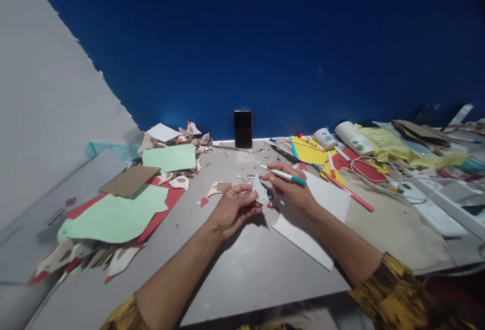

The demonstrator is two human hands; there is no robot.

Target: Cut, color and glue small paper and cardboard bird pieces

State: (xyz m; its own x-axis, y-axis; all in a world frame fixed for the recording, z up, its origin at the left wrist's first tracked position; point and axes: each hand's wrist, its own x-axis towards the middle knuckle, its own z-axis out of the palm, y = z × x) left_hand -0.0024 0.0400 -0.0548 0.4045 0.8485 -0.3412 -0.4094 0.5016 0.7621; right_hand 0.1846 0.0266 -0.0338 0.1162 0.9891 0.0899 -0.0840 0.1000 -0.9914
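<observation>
My left hand (232, 211) is closed on a small white paper cutout (259, 190), shaped like a bird, with a pointed top, greenish marks and a red tip at its lower right. In my right hand (293, 189) is a white felt-tip pen (282, 174) with a teal end, pinched between the fingers and pointing left above the cutout. Another pale cutout (214, 189) with a brown patch lies just left of my left hand, near a red paper scrap (203, 202). White paper (303, 241) lies beneath my right forearm.
An upright phone (243, 129) leans against the blue wall. Green paper (113, 216), brown card (130, 180) and several bird cutouts (125, 259) are piled at left. To the right are yellow paper (308, 151), a red pen (352, 195), a cable (373, 179) and paper cups (354, 138).
</observation>
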